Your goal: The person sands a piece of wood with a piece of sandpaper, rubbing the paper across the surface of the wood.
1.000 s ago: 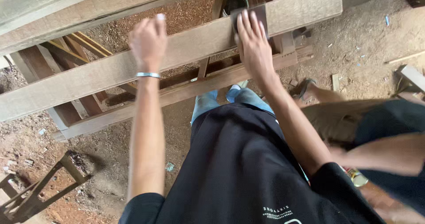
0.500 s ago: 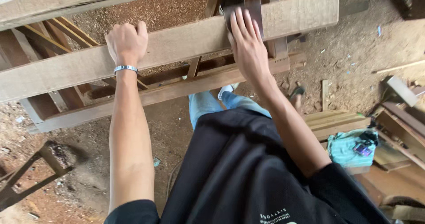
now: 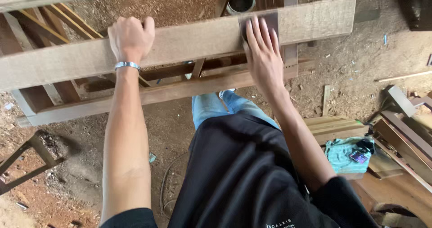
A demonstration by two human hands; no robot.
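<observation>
A long, pale brown, rough-sawn wooden plank (image 3: 189,43) lies across the top of a dark wooden frame of rails and slats (image 3: 180,86), its long axis running left to right and rising a little toward the right end; it fills the far half of the view, beyond the person's black shirt and blue jeans. The left hand (image 3: 130,38) is curled over the plank left of its middle, fingers hooked over the far edge, thumb side on the top face, a silver bracelet (image 3: 127,65) at the wrist; it grips the plank firmly. The right hand (image 3: 263,52) lies flat and open, fingers spread and pointing away, pressing a small dark rectangular sheet, probably sandpaper (image 3: 261,23), onto the plank's top face; it closes around nothing. The sheet sits right of the plank's middle, so the right hand is the nearer one, and bare plank extends left and right of it along the long axis. Compared with half a second ago, both hands keep their places on the plank; the view has swung slightly left, and a teal cloth (image 3: 344,153) on stacked boards at the near right remains in sight.
</observation>
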